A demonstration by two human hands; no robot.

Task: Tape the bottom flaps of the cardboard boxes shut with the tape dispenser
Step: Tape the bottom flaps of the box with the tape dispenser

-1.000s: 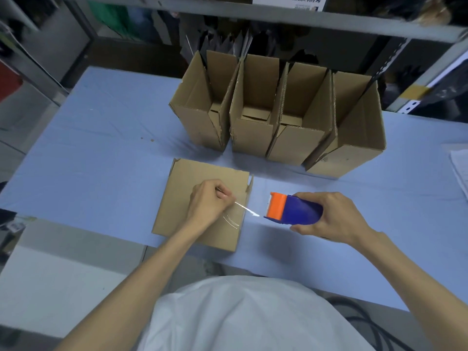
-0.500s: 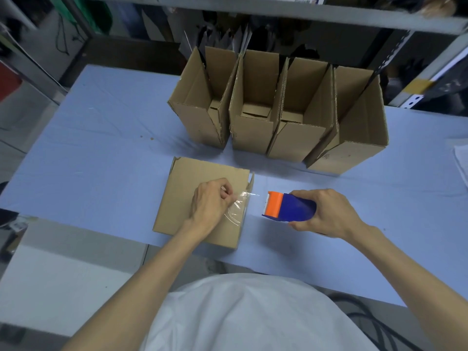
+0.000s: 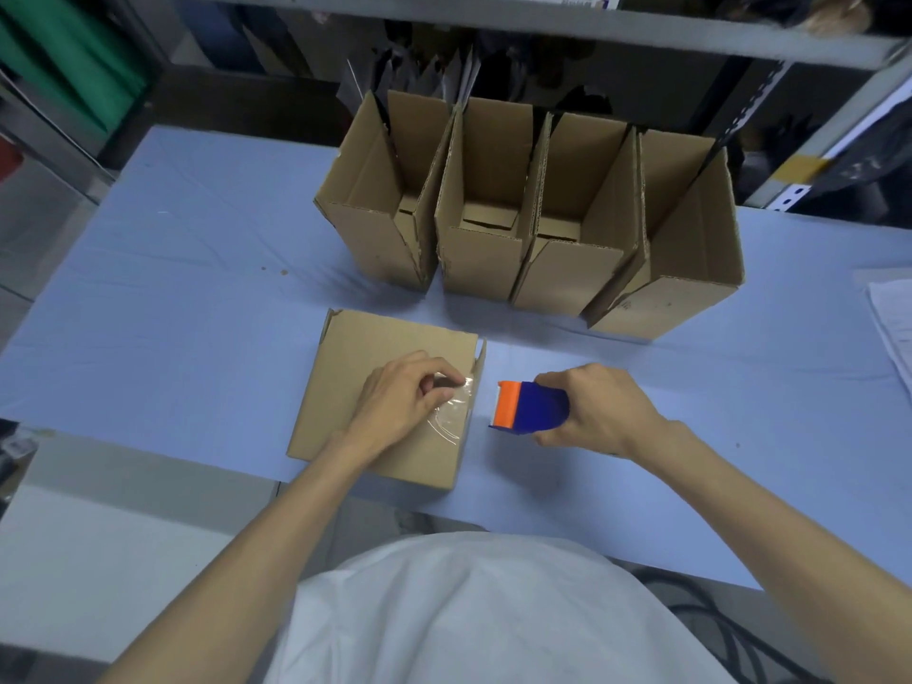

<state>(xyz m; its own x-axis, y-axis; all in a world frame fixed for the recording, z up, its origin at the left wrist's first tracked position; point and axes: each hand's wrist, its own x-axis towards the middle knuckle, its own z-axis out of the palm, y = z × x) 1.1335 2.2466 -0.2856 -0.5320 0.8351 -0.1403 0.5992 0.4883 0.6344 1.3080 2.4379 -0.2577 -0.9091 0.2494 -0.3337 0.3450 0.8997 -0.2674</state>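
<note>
A cardboard box (image 3: 355,357) rests on the near part of the blue table with its closed flaps facing up. My left hand (image 3: 402,402) lies on top of it and pinches the free end of clear tape (image 3: 456,407) near the box's right edge. Just right of the box, my right hand (image 3: 602,409) grips the blue and orange tape dispenser (image 3: 530,406) on the table surface. A short stretch of clear tape runs from the dispenser's orange end toward the box.
Several open cardboard boxes (image 3: 518,214) stand in a row at the back of the blue table (image 3: 172,313). Metal shelving (image 3: 592,27) rises behind them. White papers (image 3: 893,318) lie at the right edge. The table's near edge crosses just under the box.
The dispenser has moved left, closer to the box. My left hand has brought the tape end down from mid-air onto the box top near its right edge.
</note>
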